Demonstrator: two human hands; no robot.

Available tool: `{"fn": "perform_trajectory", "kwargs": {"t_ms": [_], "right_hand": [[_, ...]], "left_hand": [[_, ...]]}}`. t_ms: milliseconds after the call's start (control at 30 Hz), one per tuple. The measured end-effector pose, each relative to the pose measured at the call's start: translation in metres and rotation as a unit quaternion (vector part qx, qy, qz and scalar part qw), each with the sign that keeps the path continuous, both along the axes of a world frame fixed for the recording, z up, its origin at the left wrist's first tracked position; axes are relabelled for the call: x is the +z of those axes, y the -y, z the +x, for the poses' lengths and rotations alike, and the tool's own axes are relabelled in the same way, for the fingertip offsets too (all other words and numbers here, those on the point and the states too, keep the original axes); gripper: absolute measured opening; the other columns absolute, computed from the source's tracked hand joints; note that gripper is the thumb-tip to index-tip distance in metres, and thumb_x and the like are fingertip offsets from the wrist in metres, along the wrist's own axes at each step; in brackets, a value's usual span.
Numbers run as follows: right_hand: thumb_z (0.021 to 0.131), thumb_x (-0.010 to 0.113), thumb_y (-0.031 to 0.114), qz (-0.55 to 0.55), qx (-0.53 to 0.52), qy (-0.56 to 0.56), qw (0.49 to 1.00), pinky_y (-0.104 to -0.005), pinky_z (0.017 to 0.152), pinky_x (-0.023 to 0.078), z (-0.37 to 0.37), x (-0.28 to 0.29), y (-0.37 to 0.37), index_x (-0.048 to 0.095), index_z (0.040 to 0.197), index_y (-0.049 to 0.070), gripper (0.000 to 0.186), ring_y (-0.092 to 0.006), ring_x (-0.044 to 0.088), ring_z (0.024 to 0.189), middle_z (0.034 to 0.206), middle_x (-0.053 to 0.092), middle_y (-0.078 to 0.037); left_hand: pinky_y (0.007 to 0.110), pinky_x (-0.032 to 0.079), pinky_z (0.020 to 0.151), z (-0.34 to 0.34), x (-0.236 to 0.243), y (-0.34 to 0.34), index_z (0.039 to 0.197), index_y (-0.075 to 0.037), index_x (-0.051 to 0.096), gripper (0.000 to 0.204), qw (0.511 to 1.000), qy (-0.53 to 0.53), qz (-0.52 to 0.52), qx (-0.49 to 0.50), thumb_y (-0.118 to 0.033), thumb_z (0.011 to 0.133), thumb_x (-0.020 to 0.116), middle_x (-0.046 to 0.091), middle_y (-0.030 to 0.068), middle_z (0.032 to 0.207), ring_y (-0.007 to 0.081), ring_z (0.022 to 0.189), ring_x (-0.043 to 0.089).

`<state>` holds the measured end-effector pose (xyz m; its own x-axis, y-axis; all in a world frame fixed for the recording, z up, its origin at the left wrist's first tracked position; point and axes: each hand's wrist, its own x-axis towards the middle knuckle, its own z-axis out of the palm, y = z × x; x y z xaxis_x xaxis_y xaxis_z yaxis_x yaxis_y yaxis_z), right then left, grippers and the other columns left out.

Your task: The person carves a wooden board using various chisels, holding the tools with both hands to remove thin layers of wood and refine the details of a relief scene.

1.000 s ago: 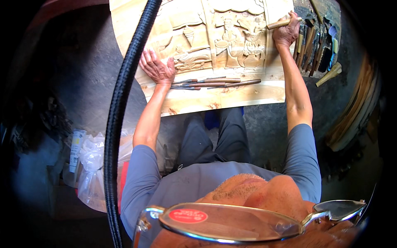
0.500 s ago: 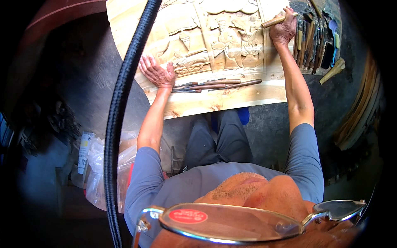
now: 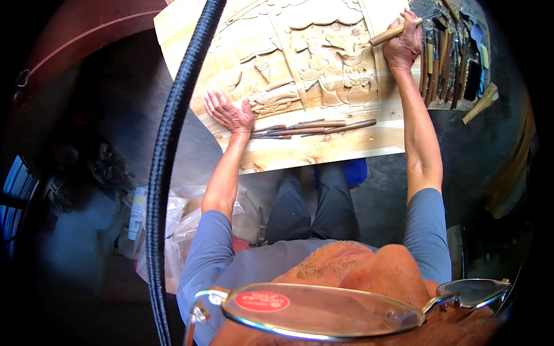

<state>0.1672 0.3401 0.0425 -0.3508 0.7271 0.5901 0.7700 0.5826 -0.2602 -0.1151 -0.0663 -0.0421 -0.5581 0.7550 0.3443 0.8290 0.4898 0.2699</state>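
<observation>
A pale wooden panel [image 3: 311, 156] carries raised carving of figures, leaves and borders. My left hand [image 3: 229, 114] rests on its left part, fingers spread, beside the carving. At the panel's upper right, my right hand [image 3: 404, 45] grips a wooden-handled chisel [image 3: 385, 36], its thin metal end pointing rightward toward the tool rack. Several chisels with brown handles [image 3: 346, 126] lie in a loose group along the panel's near part, just right of my left hand.
A crowded bed of tools [image 3: 444, 63] sits beside the panel's right edge, with a wooden mallet-like piece [image 3: 479, 105] below it. Clear plastic bags [image 3: 179, 230] lie at lower left, a blue object [image 3: 355, 172] under the panel. A black braided cord [image 3: 173, 115] crosses the view.
The whole scene sits somewhat lower and farther right in the picture, showing more of the red surface at upper left. My hands keep about the same places on the panel.
</observation>
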Motion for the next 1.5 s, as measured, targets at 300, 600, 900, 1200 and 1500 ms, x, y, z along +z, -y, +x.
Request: {"fn": "perform_trajectory", "kwargs": {"t_ms": [300,600,900,1200,1500], "right_hand": [[0.101,0.069,0.022,-0.006,0.0,0.002,1.0,-0.0481,0.104,0.054,0.013,-0.017,-0.003,0.062,0.136,0.007,0.038,-0.0391,0.067,0.126,0.139,0.071,-0.015],[0.091,0.053,0.004,-0.013,-0.091,-0.007,0.996,-0.0581,0.089,0.052,0.017,-0.042,0.001,0.06,0.144,-0.006,0.054,-0.052,0.064,0.104,0.109,0.066,-0.032],[0.091,0.055,0.003,-0.019,-0.103,-0.034,0.994,-0.0546,0.082,0.054,0.016,-0.034,0.01,0.065,0.131,-0.004,0.042,-0.0491,0.066,0.095,0.11,0.066,-0.031],[0.093,0.052,0.002,-0.014,-0.106,-0.069,0.992,-0.0539,0.079,0.052,0.003,-0.028,0.01,0.065,0.134,-0.003,0.044,-0.047,0.066,0.091,0.099,0.065,-0.026],[0.1,0.057,0.01,-0.035,-0.11,-0.082,0.99,-0.0533,0.089,0.054,-0.003,-0.026,0.019,0.07,0.131,0.002,0.034,-0.0506,0.068,0.104,0.108,0.071,-0.029]], "left_hand": [[0.061,0.021,0.13,-0.004,0.0,-0.002,0.164,0.006,0.036,0.093,1.0,-0.004,-0.002,-0.004,-0.067,0.108,0.044,0.038,0.0313,0.167,0.049,0.158,0.033],[0.06,0.019,0.131,-0.001,0.0,0.004,0.163,0.008,0.036,0.092,1.0,0.006,-0.018,-0.004,-0.065,0.108,0.046,0.037,0.0317,0.168,0.0493,0.159,0.03],[0.06,0.017,0.132,-0.002,-0.001,0.006,0.164,0.008,0.035,0.093,0.999,0.0,-0.035,-0.005,-0.066,0.109,0.043,0.034,0.0318,0.17,0.0476,0.161,0.027],[0.06,0.019,0.131,-0.009,0.003,0.004,0.165,0.01,0.033,0.096,0.999,0.003,-0.043,-0.006,-0.069,0.109,0.041,0.034,0.0342,0.169,0.0495,0.159,0.029],[0.063,0.017,0.13,-0.015,0.005,0.019,0.168,0.007,0.027,0.095,0.998,0.023,-0.055,-0.035,-0.064,0.109,0.048,0.028,0.0332,0.172,0.0521,0.161,0.023]]}}
